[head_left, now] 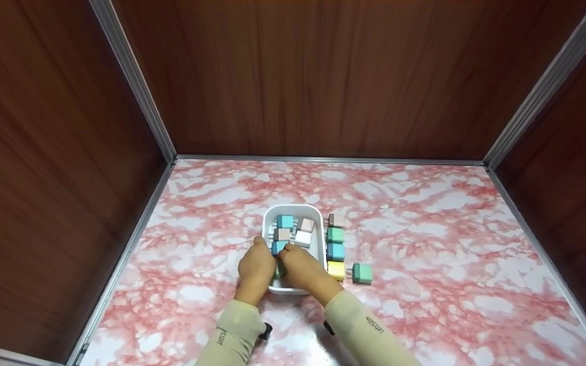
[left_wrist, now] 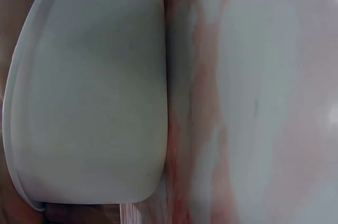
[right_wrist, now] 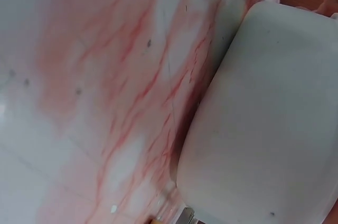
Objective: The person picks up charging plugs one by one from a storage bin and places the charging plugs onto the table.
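Observation:
A white tray with rounded corners holds several small charger plugs with metal pins. My left hand grips the tray's left rim, its fingers curled over the edge. Reaching in over the right side, my right hand pinches a blue charger plug in the left row. A green charger plug shows partly between both hands. Farther up in the tray lie another blue plug, a brownish plug, a pinkish plug and a white plug. Both wrist views mostly show the tray's outer wall.
Along the tray's right side stand a brown plug, a green plug, a blue plug and a yellow plug. Another green plug lies farther right. Wood panels enclose the marbled table.

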The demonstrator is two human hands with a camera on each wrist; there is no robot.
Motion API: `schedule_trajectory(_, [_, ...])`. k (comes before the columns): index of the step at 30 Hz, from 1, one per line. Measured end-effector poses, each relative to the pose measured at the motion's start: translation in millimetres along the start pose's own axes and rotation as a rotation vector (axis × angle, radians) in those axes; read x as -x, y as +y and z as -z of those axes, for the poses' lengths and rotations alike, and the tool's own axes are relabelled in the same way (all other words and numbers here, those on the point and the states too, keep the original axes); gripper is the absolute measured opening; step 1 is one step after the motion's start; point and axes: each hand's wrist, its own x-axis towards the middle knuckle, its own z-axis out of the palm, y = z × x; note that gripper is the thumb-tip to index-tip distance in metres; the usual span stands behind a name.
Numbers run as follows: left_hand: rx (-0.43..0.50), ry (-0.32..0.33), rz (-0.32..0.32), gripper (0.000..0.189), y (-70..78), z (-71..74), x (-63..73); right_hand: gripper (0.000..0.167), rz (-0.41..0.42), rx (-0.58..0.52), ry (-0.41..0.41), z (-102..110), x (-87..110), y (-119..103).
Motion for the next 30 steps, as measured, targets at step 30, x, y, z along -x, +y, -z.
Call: schedule_trajectory(30, [0.006, -0.020, 0.020, 0.025, 0.8, 0.6, -0.9, 0.028, 0.020, 0.031, 0.000, 17, 7.7, 17])
